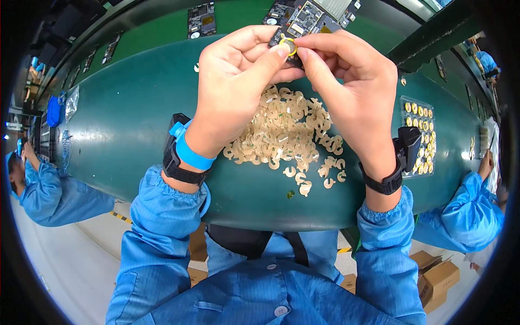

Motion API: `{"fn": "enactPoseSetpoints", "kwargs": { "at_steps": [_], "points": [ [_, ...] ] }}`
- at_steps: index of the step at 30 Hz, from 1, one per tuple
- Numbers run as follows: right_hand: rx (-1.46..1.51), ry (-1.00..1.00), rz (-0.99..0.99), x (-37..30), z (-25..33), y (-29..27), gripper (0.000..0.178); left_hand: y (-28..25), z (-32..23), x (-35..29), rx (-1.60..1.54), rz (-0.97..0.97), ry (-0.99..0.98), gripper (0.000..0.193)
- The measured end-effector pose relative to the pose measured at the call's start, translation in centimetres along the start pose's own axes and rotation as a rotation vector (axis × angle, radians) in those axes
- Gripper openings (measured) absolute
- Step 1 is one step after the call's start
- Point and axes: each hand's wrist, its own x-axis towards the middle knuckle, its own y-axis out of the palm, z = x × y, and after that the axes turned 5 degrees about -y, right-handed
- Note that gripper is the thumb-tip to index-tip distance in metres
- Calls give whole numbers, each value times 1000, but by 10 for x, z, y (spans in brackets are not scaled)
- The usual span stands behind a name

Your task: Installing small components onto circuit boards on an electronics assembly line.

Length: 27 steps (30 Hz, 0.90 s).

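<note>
Both my hands meet over the far part of the green table. My left hand (235, 76) grips a small black circuit board (278, 37), its thumb lying by a round coin cell (290, 47) with a yellow rim. My right hand (355, 70) pinches the edge of that coin cell between thumb and forefinger, against the board. Fingers cover much of the board, so I cannot tell whether the cell is fixed to it. Below my hands lies a heap of cream-coloured C-shaped pieces (281, 130), with several strewn toward the near edge.
A clear tray (418, 138) of yellow-rimmed round cells stands to the right. Past my hands, circuit boards (202, 20) lie on a green conveyor (157, 40). A dark metal bar (433, 38) slants at upper right. People in blue work at the left (54, 189) and right (466, 216).
</note>
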Motion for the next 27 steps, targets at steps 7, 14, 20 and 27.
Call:
{"fn": "enactPoseSetpoints", "kwargs": {
  "at_steps": [7, 14, 20, 27],
  "points": [
    [-72, -36, 54, -2, 3, -4, 12, 3, 5, 0, -78, -8, 28, 22],
    [-102, -97, 39, 3, 3, -3, 11, 3, 0, 1, -33, 10, 6, 24],
    [-160, -100, 35, 4, 6, -2, 10, 1, 0, 3, -84, 30, -17, 24],
    [-18, 114, -181, 4, 14, -8, 20, -2, -6, -1, -100, -29, 15, 26]
  ]
}}
